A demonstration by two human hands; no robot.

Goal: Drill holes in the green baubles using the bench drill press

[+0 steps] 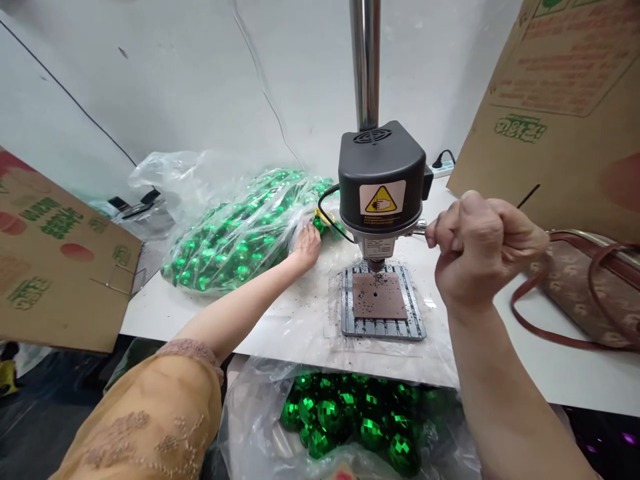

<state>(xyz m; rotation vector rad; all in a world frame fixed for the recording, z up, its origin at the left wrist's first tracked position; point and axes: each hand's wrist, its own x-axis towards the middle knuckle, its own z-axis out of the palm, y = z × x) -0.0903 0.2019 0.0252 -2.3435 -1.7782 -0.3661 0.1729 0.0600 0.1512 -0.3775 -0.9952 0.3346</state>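
My right hand is closed in a fist around the feed lever of a small bench drill press; one dark lever spoke sticks out behind it. Under the drill head, a brown square plate with a hole lies on the slotted metal base, both strewn with dark shavings. My left hand is at the mouth of a clear plastic bag full of shiny green baubles. Its fingers are curled, with green and a yellow bit just beyond them; what they hold is hidden.
Below the table edge, an open plastic bag holds more green mirrored baubles. Cardboard boxes stand at the left and right. A brown handbag lies at the right. A power strip sits behind the drill.
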